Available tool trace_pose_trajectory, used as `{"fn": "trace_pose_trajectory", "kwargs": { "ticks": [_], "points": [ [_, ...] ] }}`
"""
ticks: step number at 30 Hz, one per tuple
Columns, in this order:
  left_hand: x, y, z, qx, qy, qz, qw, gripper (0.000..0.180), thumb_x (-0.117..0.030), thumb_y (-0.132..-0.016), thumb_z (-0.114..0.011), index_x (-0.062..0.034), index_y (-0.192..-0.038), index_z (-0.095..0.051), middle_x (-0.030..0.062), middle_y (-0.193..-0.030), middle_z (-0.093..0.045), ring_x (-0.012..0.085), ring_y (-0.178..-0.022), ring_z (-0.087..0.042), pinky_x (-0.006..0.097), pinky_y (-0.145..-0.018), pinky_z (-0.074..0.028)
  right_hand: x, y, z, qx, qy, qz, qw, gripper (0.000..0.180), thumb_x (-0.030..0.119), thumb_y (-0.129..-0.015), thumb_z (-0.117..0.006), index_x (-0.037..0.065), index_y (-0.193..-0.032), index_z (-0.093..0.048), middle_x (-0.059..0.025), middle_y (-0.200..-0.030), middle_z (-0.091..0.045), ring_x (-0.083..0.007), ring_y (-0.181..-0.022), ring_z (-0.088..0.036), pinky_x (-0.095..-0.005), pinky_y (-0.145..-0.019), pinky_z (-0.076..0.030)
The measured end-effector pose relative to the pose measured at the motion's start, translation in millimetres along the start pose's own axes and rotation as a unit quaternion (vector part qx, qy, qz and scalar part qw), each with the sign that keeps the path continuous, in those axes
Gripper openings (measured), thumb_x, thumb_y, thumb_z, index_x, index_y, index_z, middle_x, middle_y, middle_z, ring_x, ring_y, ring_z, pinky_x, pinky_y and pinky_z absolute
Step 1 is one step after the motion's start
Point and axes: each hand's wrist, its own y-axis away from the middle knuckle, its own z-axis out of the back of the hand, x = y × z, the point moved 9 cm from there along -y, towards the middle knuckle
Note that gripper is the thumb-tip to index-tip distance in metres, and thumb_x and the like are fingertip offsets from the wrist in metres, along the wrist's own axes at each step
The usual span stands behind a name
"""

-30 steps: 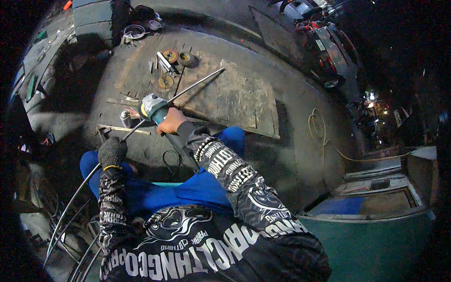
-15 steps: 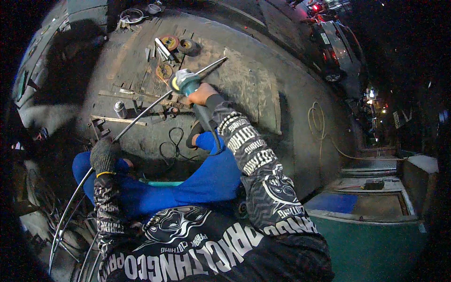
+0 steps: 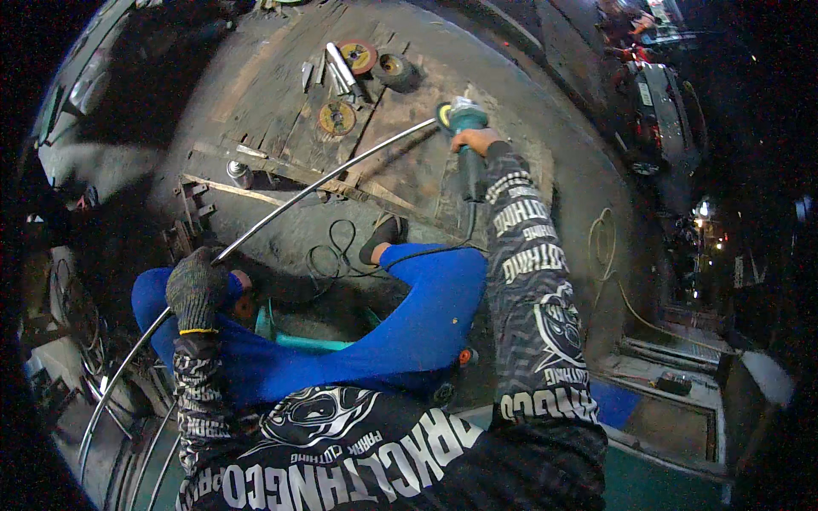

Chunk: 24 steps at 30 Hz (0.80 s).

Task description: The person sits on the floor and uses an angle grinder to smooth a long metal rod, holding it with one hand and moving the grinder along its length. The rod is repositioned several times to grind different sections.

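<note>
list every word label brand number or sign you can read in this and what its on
Black patterned long-sleeved shirt: large white block lettering across the front and down both sleeves, readable but not copied out here.
Round red-rimmed disc: marking too small to read.
Round tan disc: markings too small to read.
White rectangular plate on the dark car: too blurred to read.
Teal-and-black angle grinder: no lettering discernible.

Long, slim metal rod [image 3: 319, 182], shiny silver, slanting from lower left to upper right; lower stretch looks bowed. Teal angle grinder [image 3: 471, 170] at rod's far end, silvery head foremost, yellowish disc facing left, dark body behind; disc-to-rod contact unclear.
</note>
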Motion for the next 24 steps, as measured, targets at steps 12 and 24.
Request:
{"fn": "trace_pose_trajectory", "kwargs": {
  "ticks": [12,24],
  "points": [
    [-8.3,1.9,17.8,0.024,-0.001,0.022,0.999,0.030,-0.037,-0.078,-0.064,-0.0112,-0.092,-0.070,0.0152,-0.085,-0.069,0.0364,-0.085,-0.066,0.047,-0.074,-0.051,-97.6,-35.3,18.3,-0.037,-0.157,-0.125,0.979,0.028,0.033,-0.084,-0.059,0.024,-0.109,-0.067,-0.0090,-0.124,-0.062,-0.0288,-0.118,-0.056,-0.0366,-0.103,-0.041],
    [7.4,-16.6,-0.2,0.043,0.020,0.054,0.997,0.031,-0.034,-0.076,-0.064,-0.0124,-0.096,-0.071,0.0144,-0.091,-0.069,0.0363,-0.090,-0.065,0.046,-0.077,-0.051,-14.8,-27.2,9.1,-0.114,-0.123,-0.064,0.984,0.046,0.044,-0.058,-0.077,0.012,-0.090,-0.073,-0.0159,-0.106,-0.068,-0.0268,-0.093,-0.065,-0.0347,-0.080,-0.051]
  ]
}}
